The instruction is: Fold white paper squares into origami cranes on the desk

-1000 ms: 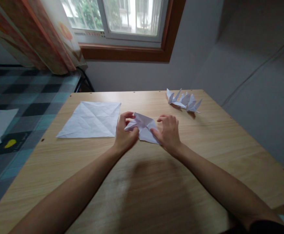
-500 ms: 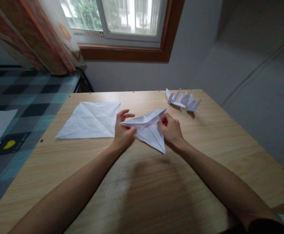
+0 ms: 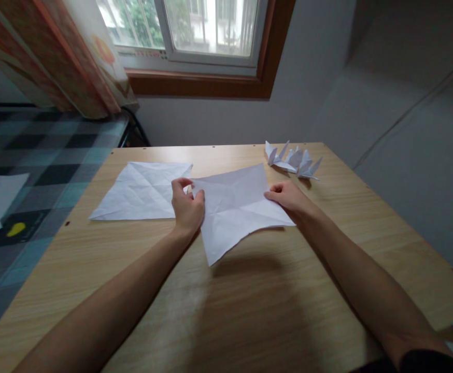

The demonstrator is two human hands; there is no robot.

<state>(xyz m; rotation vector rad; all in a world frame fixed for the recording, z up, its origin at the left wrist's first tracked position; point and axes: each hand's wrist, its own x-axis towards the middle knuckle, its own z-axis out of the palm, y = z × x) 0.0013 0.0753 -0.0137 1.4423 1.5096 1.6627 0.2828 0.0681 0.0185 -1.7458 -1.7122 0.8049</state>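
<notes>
A creased white paper sheet (image 3: 236,207) is spread open and held just above the wooden table (image 3: 250,300), its near corner hanging free. My left hand (image 3: 186,207) pinches the sheet's left edge, fingers closed on it. My right hand (image 3: 291,199) grips the right edge, thumb on top. Both hands are at the middle of the table.
A second creased white sheet (image 3: 143,190) lies flat to the left, touching my left hand's side. Folded white paper figures (image 3: 294,160) sit at the far right. A bed with a checked cover (image 3: 36,171) stands left of the table. The wall and window are behind.
The folded paper has been pulled apart into a flat open sheet. My hands moved apart, the left a little left, the right further right.
</notes>
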